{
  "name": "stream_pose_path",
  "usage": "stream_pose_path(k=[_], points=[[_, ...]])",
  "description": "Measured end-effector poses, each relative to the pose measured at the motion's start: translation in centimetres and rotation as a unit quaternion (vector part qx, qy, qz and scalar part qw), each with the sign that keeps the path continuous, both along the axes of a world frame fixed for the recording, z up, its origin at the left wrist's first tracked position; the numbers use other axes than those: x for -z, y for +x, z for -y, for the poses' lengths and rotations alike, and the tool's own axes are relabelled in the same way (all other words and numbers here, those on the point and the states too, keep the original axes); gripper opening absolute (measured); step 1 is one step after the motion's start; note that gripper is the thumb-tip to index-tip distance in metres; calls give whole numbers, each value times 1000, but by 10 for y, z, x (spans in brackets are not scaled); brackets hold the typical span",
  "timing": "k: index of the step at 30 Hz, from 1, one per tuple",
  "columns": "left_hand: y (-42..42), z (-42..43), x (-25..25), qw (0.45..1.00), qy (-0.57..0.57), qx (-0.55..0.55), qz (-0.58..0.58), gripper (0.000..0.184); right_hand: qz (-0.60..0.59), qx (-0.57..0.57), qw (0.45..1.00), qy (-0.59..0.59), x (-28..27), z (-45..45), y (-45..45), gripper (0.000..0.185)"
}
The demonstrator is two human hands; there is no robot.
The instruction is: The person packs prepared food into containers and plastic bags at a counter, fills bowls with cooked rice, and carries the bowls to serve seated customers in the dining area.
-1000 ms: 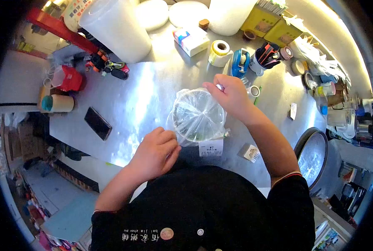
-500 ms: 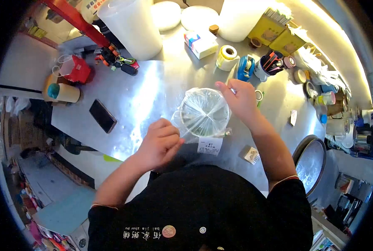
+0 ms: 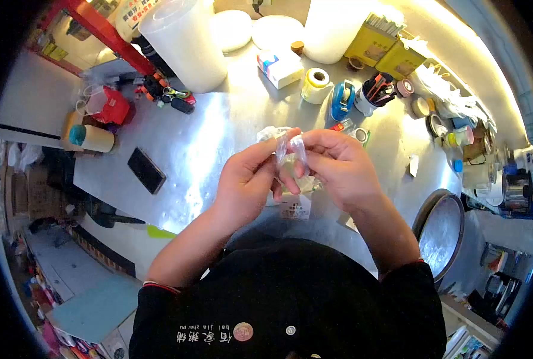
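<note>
Both hands meet over the metal table, in front of my body. My left hand [image 3: 248, 179] pinches one gathered strand of a clear plastic bag [image 3: 282, 157]. Close beside it, my right hand [image 3: 344, 170] grips the other strand, fingers bent. Part of the bag shows behind and below the fingers, and the round container in it is mostly hidden by my hands. A printed paper slip [image 3: 295, 207] hangs at the near side of the bag.
A black phone [image 3: 147, 170] lies at the left on the metal table [image 3: 182, 137]. Farther back are a tissue box [image 3: 280, 67], a label roll [image 3: 316, 85], a blue tape dispenser [image 3: 343, 100] and a pen cup [image 3: 374, 96]. Round trays [image 3: 441, 236] stand at the right.
My hands were apart on either side of the bagged container. Now they have come together above it, with the bag's strands raised between the fingers.
</note>
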State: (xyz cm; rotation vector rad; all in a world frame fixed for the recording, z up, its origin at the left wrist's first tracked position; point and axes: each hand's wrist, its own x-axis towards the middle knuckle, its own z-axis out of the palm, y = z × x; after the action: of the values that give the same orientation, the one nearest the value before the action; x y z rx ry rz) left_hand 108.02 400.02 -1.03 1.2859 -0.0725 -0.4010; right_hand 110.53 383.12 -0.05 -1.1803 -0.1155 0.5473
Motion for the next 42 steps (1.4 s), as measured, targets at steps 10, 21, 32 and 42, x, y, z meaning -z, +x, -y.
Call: stream_pose_path(k=[10,21,32,42], points=[[4,-20,11,875,343,-40,340,3,180,35,948,-260,18,31,12,10],[-11,-31,32,812,436,-34,386,23,486,59,787,-375,49,23,32,32],[7,-26,-11,894,248,56,369,11,492,123,815,-281,31,22,42,12],[82,-21,18,924,231,-73,296,7,411,242,689,-546,159,41,139,10]])
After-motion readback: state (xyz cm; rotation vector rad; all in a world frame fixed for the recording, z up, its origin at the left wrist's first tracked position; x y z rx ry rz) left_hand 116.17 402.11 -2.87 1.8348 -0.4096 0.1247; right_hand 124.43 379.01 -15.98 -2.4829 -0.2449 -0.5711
